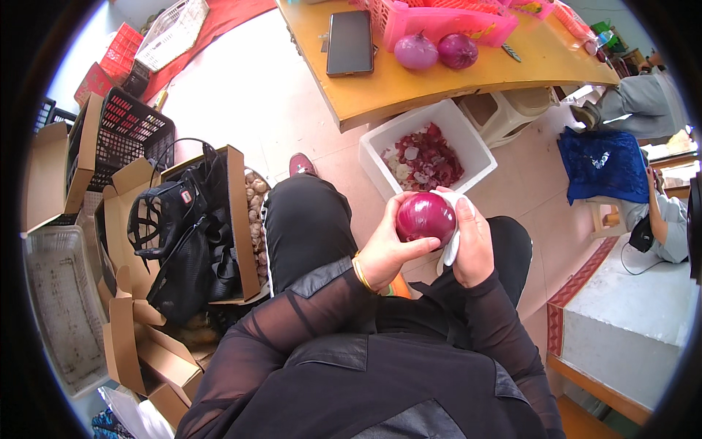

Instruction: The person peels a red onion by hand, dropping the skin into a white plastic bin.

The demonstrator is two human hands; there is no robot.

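Observation:
A shiny red onion (425, 217) is in my left hand (406, 238), its thumb and fingers curled around the near and left sides. My right hand (473, 241) presses a folded white cloth (454, 230) against the onion's right side. Beyond my hands, a white foam box (374, 164) on the floor holds red onion skins (433, 159) and paler scraps. Two more red onions, one lighter (417, 51) and one darker (458, 51), sit on the wooden table (373, 101) beside a pink plastic basket (449, 24).
A smartphone (350, 43) and a small knife (511, 52) lie on the table. Left of me stand cardboard boxes (251, 230), garlic bulbs (256, 203), a black crate (131, 120) and a pale plastic basket (66, 307). At right, people sit near a plastic stool (609, 217).

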